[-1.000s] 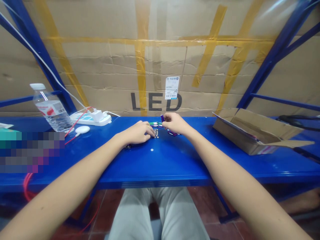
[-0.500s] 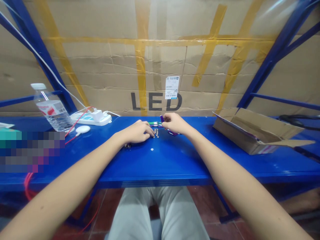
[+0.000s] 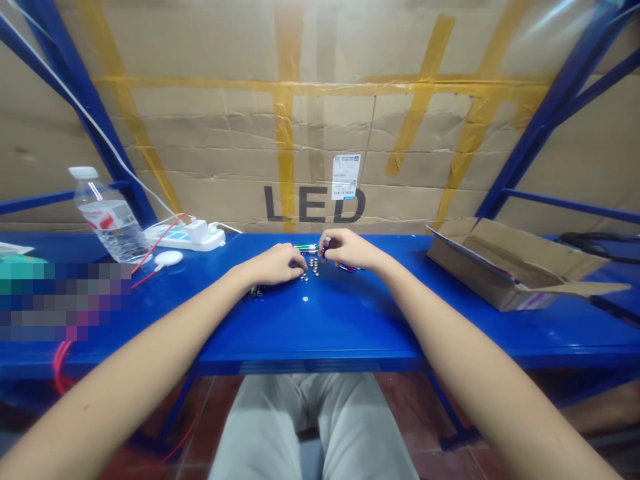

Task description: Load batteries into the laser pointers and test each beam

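Note:
My left hand rests on the blue table, its fingers curled down and closed at the edge of several small silvery round pieces. Whether one sits between the fingertips is too small to tell. My right hand pinches a short purple metallic tube, held upright just above the table. Behind the round pieces, between my hands, lie shiny green tubes. Purple shiny pieces lie partly hidden under my right hand. Small dark metallic parts sit beneath my left wrist.
An open cardboard box stands to the right. On the left are a water bottle, a white power strip, a white round puck and a red cable. A white dot marks the blue table.
My left fingers have drawn back and curled, with round pieces now showing by the fingertips. My right hand has lowered and turned the purple tube so its end faces up.

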The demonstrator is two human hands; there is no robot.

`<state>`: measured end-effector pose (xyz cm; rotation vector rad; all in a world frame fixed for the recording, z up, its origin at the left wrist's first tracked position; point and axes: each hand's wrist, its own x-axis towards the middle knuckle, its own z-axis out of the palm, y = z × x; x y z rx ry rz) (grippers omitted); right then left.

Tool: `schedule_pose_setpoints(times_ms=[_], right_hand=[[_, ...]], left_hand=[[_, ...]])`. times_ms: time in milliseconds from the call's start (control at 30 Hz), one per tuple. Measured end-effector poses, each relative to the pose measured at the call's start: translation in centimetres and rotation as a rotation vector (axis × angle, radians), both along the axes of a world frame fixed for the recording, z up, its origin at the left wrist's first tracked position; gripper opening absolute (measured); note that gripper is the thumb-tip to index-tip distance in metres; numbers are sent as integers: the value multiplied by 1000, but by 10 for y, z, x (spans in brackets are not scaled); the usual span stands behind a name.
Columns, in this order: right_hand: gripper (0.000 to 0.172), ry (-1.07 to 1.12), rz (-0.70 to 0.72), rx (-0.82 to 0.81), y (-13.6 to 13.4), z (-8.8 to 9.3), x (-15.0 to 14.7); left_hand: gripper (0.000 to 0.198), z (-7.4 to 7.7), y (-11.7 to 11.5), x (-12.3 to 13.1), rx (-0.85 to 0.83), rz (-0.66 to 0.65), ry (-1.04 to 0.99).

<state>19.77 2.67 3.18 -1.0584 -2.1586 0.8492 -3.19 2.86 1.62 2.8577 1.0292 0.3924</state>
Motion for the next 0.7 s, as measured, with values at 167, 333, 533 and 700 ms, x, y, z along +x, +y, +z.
schedule_pose_setpoints(times_ms=[167,333,533,700], right_hand=[[17,-43,-16,1,-4,3,-2],[17,-71,-20,7,-6,4,-2],[15,-74,17,13,-3,2,-1],[15,-106,21,6,-3,2,0]], left_hand=[[22,0,-5,4,13,23,30],[21,3,-8,6,3,-14,64],[11,4,-9,9,-94,-48,39],[11,5,-10,9,-148,-75,15]])
